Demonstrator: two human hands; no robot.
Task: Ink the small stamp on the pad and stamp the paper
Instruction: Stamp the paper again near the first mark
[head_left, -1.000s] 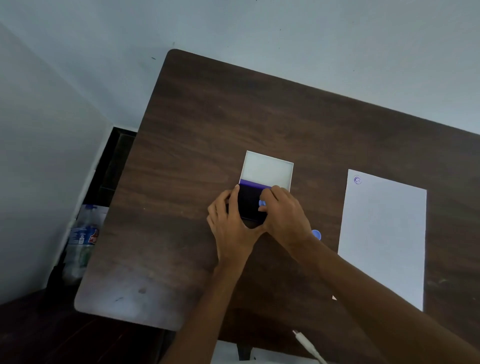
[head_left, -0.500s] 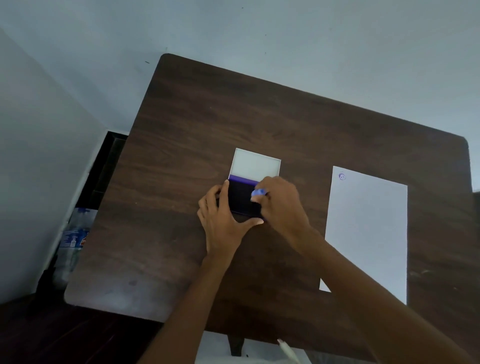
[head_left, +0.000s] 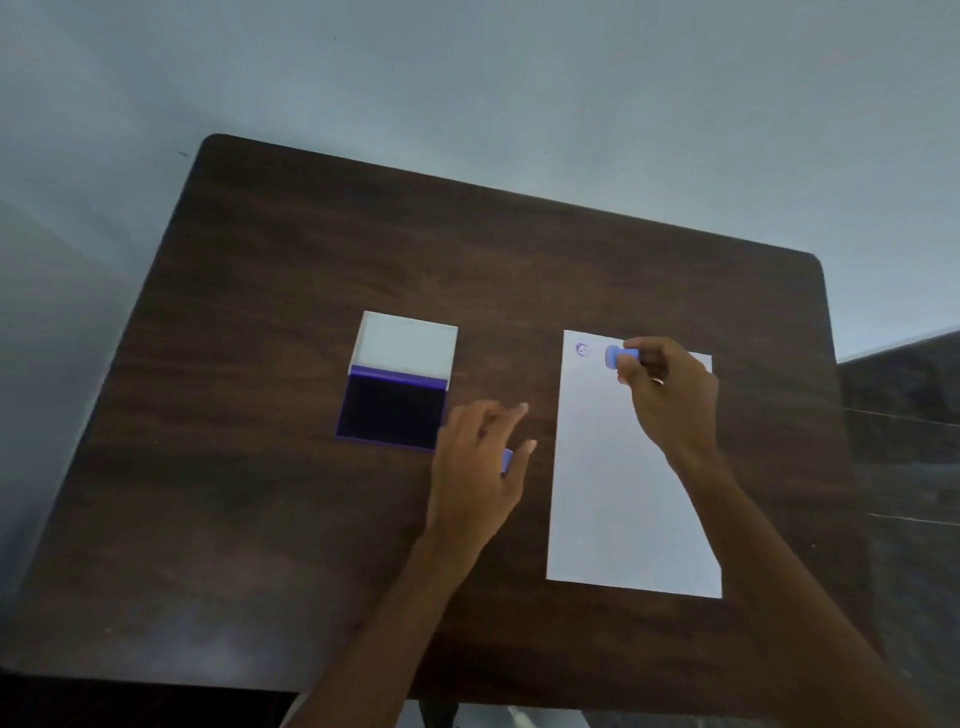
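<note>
Presently small blue plastic stamp (head_left: 621, 356) is pinched by right hand (head_left: 667, 395) at top of white paper sheet (head_left: 631, 483), beside purple round imprint (head_left: 583, 349). Left hand (head_left: 480, 462) is held loosely open w/ nothing gripped, over dark wood worktop (head_left: 270, 467), near open purple ink pad (head_left: 392, 410).

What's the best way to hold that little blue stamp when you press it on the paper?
Grip the small blue stamp by its short body, fingertips pinching opposite sides from above, as the right hand does now. That probably leaves its printing end free to meet the paper beside the existing mark.
</note>
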